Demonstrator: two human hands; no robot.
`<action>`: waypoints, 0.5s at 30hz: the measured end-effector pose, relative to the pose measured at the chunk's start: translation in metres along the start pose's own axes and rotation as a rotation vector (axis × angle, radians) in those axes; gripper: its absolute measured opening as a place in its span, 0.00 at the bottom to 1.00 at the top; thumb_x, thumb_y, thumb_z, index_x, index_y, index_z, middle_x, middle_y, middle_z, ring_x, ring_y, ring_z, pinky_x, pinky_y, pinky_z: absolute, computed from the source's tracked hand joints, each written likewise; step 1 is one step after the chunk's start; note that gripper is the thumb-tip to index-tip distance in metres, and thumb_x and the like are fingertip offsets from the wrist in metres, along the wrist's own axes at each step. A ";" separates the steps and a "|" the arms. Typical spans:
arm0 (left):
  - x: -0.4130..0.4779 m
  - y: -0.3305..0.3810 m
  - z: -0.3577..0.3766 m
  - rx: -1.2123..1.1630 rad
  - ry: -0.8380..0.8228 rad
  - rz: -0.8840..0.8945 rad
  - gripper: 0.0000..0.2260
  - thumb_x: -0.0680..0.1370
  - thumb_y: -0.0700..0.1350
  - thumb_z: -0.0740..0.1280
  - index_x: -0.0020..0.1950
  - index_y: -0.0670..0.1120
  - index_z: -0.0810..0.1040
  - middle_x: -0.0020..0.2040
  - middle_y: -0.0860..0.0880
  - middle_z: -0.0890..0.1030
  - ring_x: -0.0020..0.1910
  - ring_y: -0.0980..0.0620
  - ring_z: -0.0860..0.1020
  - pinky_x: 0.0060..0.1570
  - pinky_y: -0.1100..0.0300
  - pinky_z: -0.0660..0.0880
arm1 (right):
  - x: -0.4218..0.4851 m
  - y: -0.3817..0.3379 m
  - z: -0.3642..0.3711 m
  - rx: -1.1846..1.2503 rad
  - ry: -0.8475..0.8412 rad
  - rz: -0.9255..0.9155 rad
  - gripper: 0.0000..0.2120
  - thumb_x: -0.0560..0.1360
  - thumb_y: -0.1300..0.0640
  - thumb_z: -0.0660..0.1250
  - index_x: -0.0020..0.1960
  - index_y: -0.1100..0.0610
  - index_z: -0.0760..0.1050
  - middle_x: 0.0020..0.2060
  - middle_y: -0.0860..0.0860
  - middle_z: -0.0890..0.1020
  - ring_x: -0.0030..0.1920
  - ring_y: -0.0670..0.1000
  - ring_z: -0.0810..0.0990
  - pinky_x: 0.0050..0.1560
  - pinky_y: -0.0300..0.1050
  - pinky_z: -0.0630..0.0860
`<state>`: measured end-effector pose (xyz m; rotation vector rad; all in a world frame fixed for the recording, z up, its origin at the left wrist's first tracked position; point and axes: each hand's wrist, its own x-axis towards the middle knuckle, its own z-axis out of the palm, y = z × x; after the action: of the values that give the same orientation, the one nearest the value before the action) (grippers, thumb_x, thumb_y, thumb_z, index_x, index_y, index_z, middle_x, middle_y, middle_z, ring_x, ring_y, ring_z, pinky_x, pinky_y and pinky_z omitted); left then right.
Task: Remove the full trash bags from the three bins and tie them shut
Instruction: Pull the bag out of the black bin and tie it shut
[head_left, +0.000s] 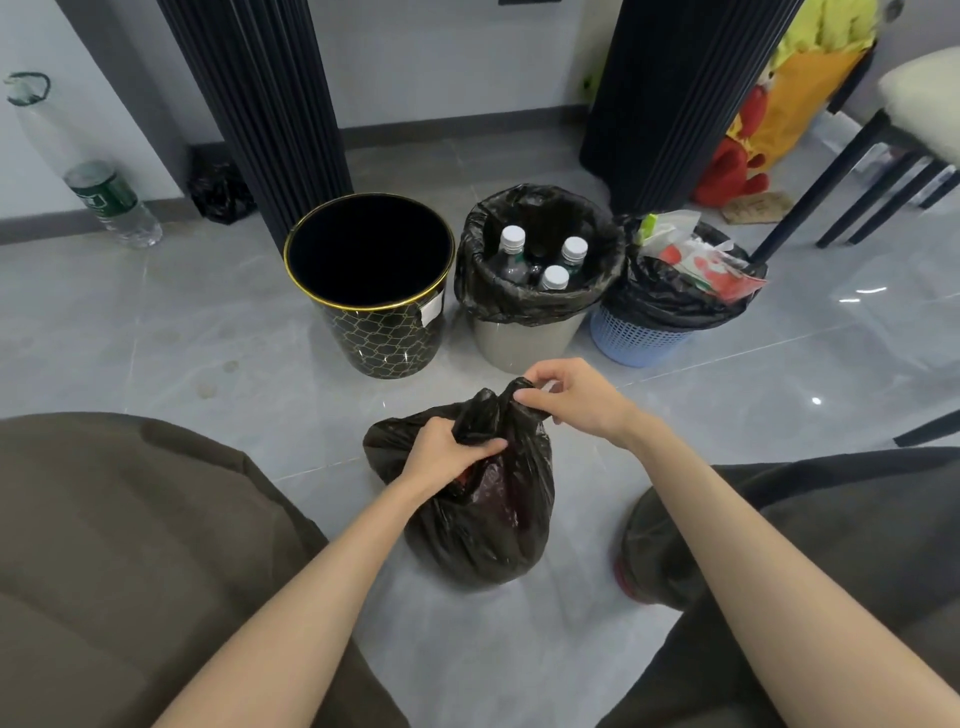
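Locate the black trash bag (478, 519) on the floor tiles (208, 322), out of its bin, between the person's knees and just in front of the three bins. Note the neck gathered and twisted upward, presumably to form a knot and keep the contents in. Observe the left hand (447, 452) clenched on bunched plastic low on the neck, steadying the load. Observe the right hand (571, 397) pinching the twisted top end between thumb and fingers, apparently drawing it out for tying. Treat the black-and-gold bin (384, 338) as emptied: no liner visible inside. Count two left to do: the grey bin (524, 345), liner folded over the rim around capped bottles (556, 278), and the blue bin (636, 345), heaped with wrappers (701, 260). Expect open floor left of the bag. Mind the chair legs (831, 192) near the blue bin.
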<state>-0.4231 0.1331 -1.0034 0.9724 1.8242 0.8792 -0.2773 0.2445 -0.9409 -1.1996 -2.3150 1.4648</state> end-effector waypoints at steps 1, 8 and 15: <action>0.001 0.001 0.001 -0.019 0.010 -0.014 0.12 0.68 0.48 0.76 0.30 0.50 0.75 0.31 0.55 0.78 0.34 0.59 0.76 0.36 0.65 0.70 | -0.001 0.000 -0.003 0.007 0.042 -0.001 0.05 0.75 0.55 0.68 0.41 0.53 0.78 0.35 0.45 0.79 0.36 0.45 0.75 0.36 0.33 0.69; 0.005 0.003 0.005 -0.192 0.073 -0.154 0.12 0.71 0.51 0.74 0.37 0.43 0.80 0.32 0.44 0.79 0.28 0.48 0.74 0.30 0.60 0.69 | -0.008 0.031 -0.004 0.735 0.129 0.194 0.20 0.78 0.47 0.61 0.62 0.60 0.76 0.56 0.50 0.81 0.55 0.47 0.77 0.61 0.42 0.70; 0.004 0.007 0.008 -0.259 0.073 -0.195 0.14 0.70 0.50 0.74 0.44 0.39 0.82 0.36 0.45 0.81 0.32 0.49 0.77 0.30 0.62 0.73 | -0.018 0.057 0.027 0.489 -0.011 0.252 0.29 0.72 0.45 0.69 0.70 0.49 0.66 0.65 0.42 0.72 0.64 0.42 0.71 0.65 0.39 0.66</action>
<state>-0.4157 0.1410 -1.0021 0.5966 1.7778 1.0091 -0.2479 0.2250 -0.9963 -1.3574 -1.6972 1.9697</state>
